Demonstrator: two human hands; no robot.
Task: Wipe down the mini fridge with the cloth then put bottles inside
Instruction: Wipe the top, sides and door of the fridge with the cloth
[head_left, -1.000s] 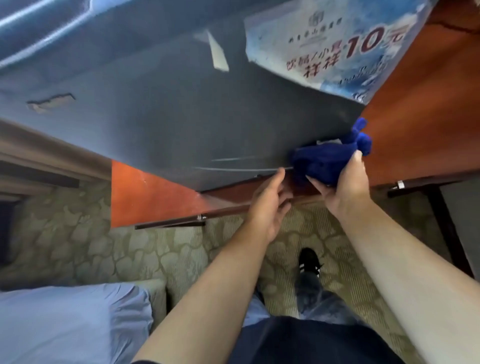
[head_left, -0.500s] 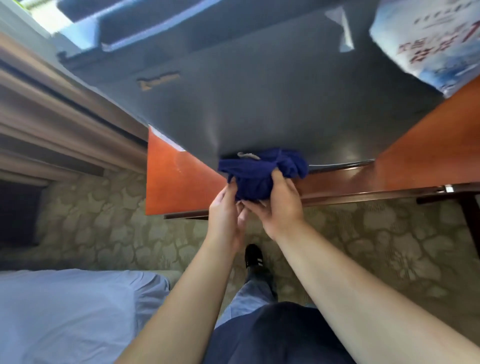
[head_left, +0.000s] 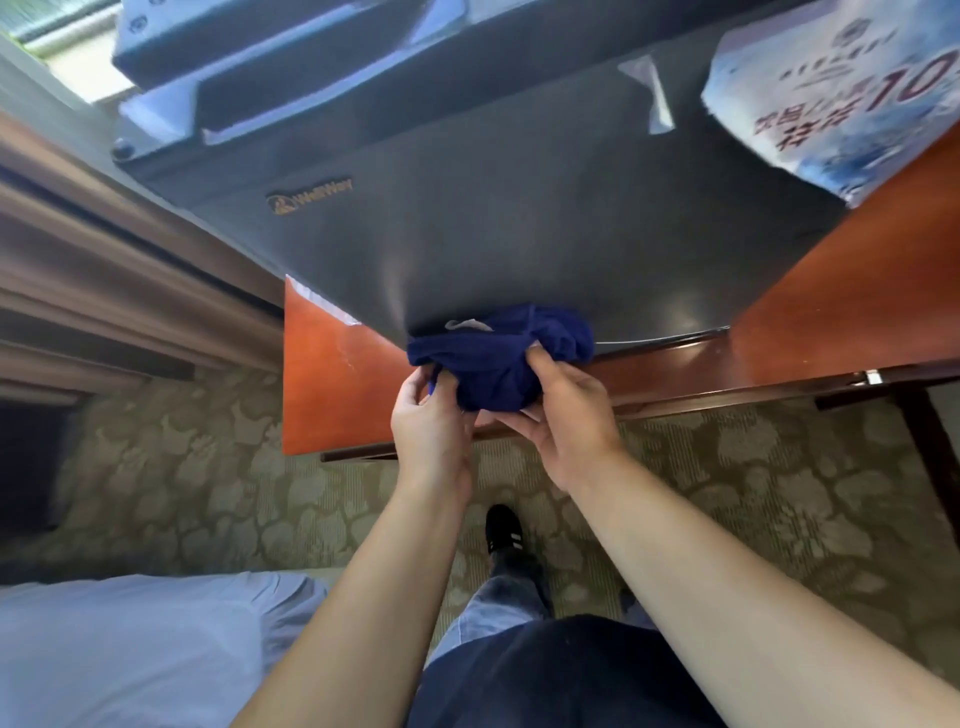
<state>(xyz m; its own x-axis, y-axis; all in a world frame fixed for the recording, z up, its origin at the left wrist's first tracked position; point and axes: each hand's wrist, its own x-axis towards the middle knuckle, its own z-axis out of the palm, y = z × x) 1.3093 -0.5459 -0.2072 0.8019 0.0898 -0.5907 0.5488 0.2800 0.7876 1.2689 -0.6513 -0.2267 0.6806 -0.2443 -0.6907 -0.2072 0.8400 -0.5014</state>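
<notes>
Cloth regathered at the door's lower edge

Cloth, dark blue and bunched into a wad, now sits against the bottom edge of the mini fridge door, near its lower left corner. A second ago it was further along that edge, toward the poster side, held by the right hand alone while the left rested on the wood trim below. Since then the wad has travelled along the edge, and the left hand has come up to join it.

Grip, right hand: fingers closed over the right and underside of the wad, thumb on top. Grip, left hand: fingertips pinching a fold at the wad's left side. Both hold cloth; neither is flat against the door.

Judgement: this looks like re-bunching or refolding between strokes, not an active wipe. Wiping stage not finished; the door is shut, and no bottles are in view. The poster is taped to the door's far corner; a careless pass there could lift it.
</notes>
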